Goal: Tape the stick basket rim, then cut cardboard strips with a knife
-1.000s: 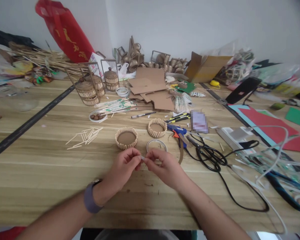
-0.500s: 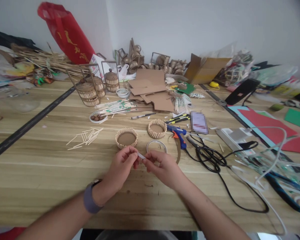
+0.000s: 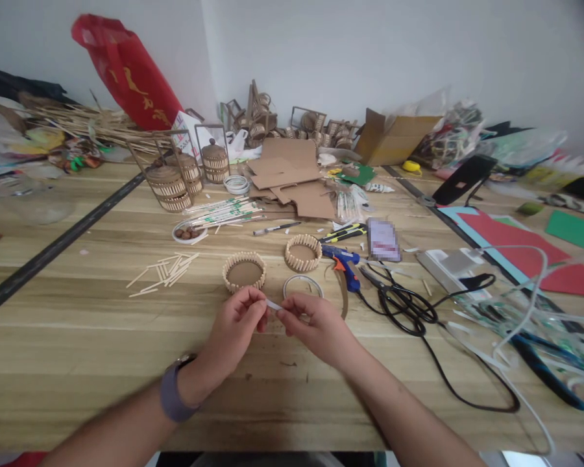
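Between my two hands stretches a small white strip, pinched at one end by each. My left hand, with a watch on its wrist, is closed on the strip's left end. The fingertips of my right hand close on the right end. Just beyond my left hand sits a round cardboard base walled with short wooden sticks. A smaller stick-walled round lies farther back to the right. Partly behind my right hand is a white ring, with a curved brown strip beside it.
A blue glue gun, black-handled scissors and a coiled cable lie to the right, near a power strip. Loose sticks are at left. Farther back stand cardboard sheets and small lidded baskets.
The view has shifted slightly, so the scene sits a little lower and to the left. Both hands keep the same pinch on the white strip.
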